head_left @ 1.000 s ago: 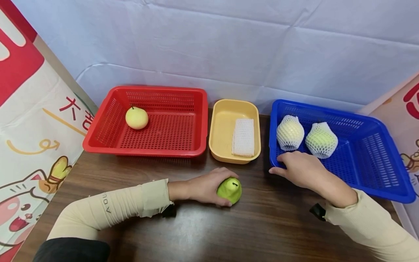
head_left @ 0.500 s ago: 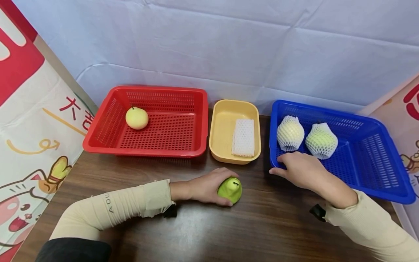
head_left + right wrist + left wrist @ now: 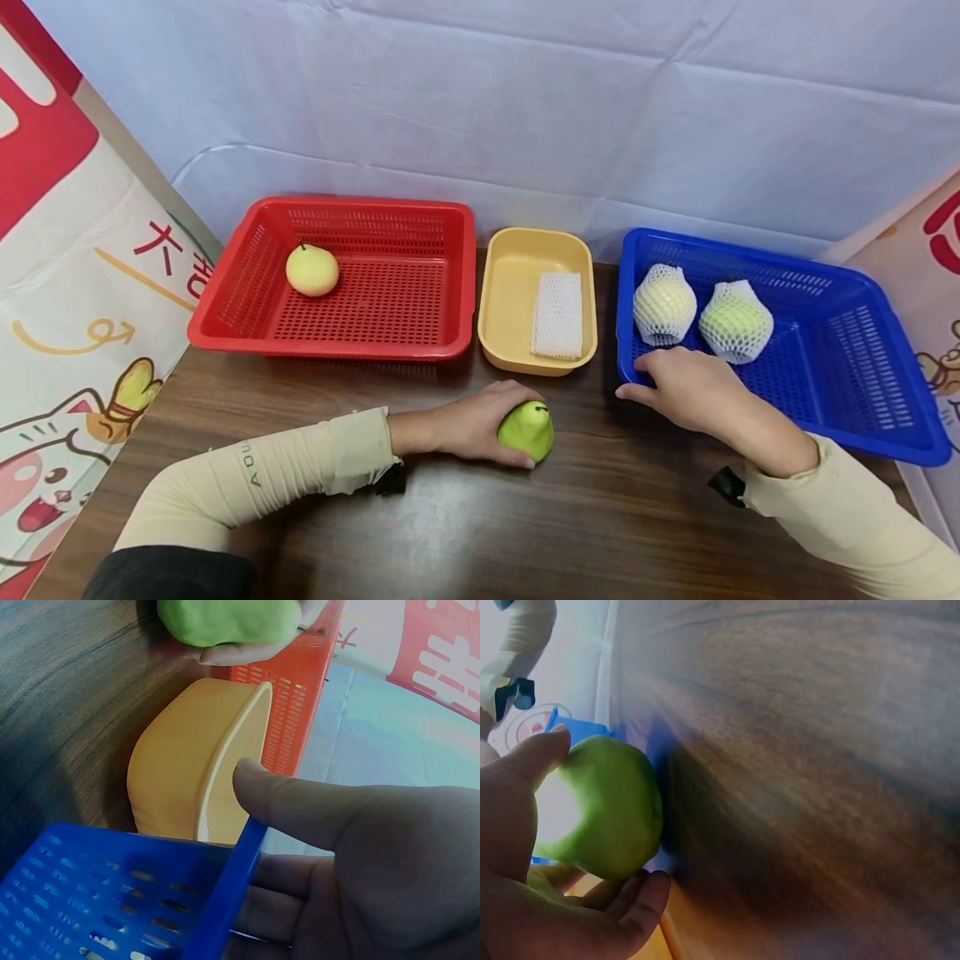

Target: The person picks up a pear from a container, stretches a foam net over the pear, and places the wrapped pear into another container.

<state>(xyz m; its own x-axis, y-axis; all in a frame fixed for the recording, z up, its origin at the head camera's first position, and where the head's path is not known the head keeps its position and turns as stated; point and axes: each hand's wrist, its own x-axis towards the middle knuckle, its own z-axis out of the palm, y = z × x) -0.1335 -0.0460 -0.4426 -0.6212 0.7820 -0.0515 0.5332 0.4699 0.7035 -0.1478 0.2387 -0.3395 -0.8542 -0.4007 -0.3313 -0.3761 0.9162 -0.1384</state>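
A yellow pear (image 3: 312,271) sits in the red basket (image 3: 390,308), your left hand (image 3: 476,425) has its fingers curled round the green pear (image 3: 527,433) just this side of the tub (image 3: 510,300), and there's your right hand (image 3: 693,392), clamped on the rim of the blue basket (image 3: 862,367) holding two netted pears (image 3: 664,305).

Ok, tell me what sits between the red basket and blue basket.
The head view shows a yellow tub holding white netting between the red basket and blue basket.
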